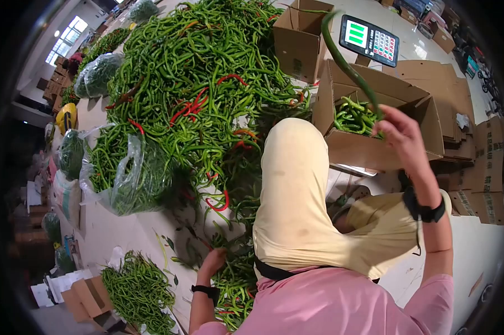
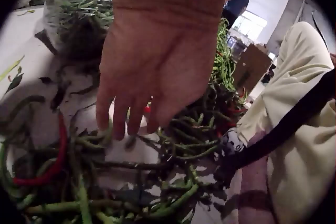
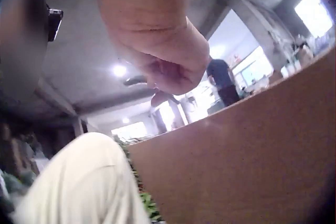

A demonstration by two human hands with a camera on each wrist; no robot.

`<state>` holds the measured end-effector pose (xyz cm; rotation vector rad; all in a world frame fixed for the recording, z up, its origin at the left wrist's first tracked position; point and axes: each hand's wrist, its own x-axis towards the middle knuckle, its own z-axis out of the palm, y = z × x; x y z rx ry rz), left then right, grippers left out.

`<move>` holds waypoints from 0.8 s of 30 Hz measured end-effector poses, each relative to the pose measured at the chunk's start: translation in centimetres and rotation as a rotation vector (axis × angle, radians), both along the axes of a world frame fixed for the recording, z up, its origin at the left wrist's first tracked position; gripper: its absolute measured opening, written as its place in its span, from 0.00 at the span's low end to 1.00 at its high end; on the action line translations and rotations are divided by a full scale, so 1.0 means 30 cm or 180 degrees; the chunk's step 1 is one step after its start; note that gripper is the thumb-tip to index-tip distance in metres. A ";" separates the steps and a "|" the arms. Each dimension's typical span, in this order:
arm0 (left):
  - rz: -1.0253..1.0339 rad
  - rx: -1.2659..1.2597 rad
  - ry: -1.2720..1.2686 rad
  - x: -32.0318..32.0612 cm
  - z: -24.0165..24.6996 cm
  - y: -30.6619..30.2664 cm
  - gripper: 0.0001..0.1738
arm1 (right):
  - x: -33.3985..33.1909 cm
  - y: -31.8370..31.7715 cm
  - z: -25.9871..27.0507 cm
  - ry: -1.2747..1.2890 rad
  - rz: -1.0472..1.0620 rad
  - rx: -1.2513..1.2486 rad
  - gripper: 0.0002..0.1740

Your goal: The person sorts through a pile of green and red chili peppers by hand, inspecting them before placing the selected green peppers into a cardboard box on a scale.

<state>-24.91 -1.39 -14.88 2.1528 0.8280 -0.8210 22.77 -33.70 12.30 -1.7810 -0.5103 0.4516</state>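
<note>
My right hand (image 1: 401, 134), raised at the near edge of an open cardboard box (image 1: 383, 149), pinches one end of a long green chili pepper (image 1: 345, 66) between thumb and fingers. The pepper curves up and away from the hand. Several green peppers (image 1: 352, 116) lie inside that box. In the right wrist view the fingers are curled, and the hand (image 3: 163, 61) hides most of what it holds. Low on the other side, my left hand (image 1: 214, 261) hangs over green peppers on the floor. Its fingers (image 2: 119, 124) point down, nearly straight, with a red pepper (image 2: 55, 155) nearby.
A large heap of green and red peppers (image 1: 207, 72) covers the floor ahead. Beside it sits a clear plastic bag (image 1: 132, 176) of peppers. A scale display (image 1: 369, 40) stands behind the box, and flattened cardboard (image 1: 430, 84) lies right. A smaller pepper pile (image 1: 140, 293) is lower left.
</note>
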 end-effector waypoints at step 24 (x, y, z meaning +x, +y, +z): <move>0.2568 0.0292 -0.2446 0.974 -0.436 0.088 0.25 | 0.298 -0.053 -0.124 -0.0187 0.1328 -0.2447 0.27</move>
